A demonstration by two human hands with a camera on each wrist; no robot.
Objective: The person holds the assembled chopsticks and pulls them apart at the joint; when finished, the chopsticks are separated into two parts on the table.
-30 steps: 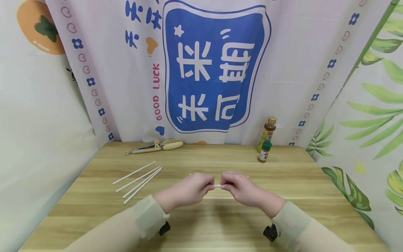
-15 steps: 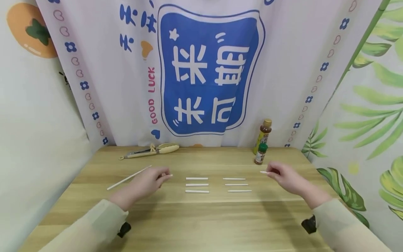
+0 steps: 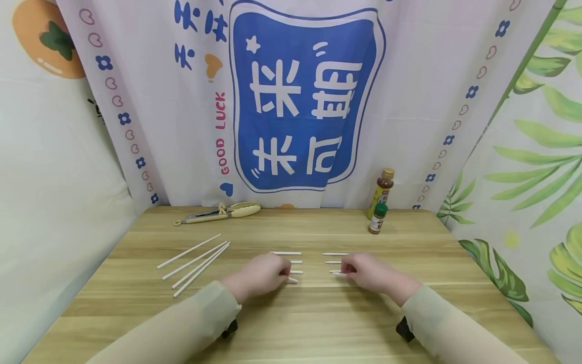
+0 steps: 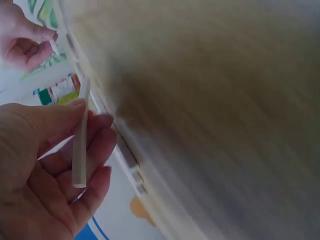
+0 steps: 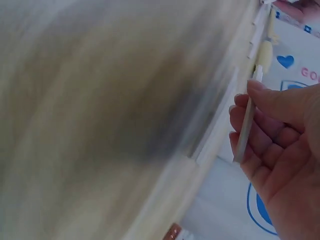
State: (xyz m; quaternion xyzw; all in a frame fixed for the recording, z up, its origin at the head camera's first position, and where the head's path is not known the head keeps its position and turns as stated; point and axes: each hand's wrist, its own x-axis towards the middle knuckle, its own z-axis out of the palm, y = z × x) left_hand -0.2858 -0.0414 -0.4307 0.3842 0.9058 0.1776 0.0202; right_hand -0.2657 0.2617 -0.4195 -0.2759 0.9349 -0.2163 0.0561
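My left hand [image 3: 263, 273] pinches a short white stick [image 4: 80, 145] between thumb and fingers, low over the table. Its end facing the left wrist camera is flat. Opposite it, my right hand [image 3: 364, 270] pinches another short white stick [image 5: 247, 120], which has a narrower tip. By the left hand lies a column of short white sticks [image 3: 286, 253], partly covered by the hand. A matching column of short sticks [image 3: 334, 254] lies by the right hand, also partly hidden. A gap separates the two columns. Farther left, several long white sticks [image 3: 188, 251] lie slanted on the table.
Tongs [image 3: 218, 213] with cream tips lie at the table's back left. At the back right stand a sauce bottle [image 3: 382, 189] and a small green-capped jar [image 3: 378, 220]. A printed curtain [image 3: 418, 101] hangs behind the wooden table [image 3: 291, 328].
Both hands first held one stick together at the middle, then moved apart, each with a short piece. Now they have come back inward and lower, beside the front of the two columns.
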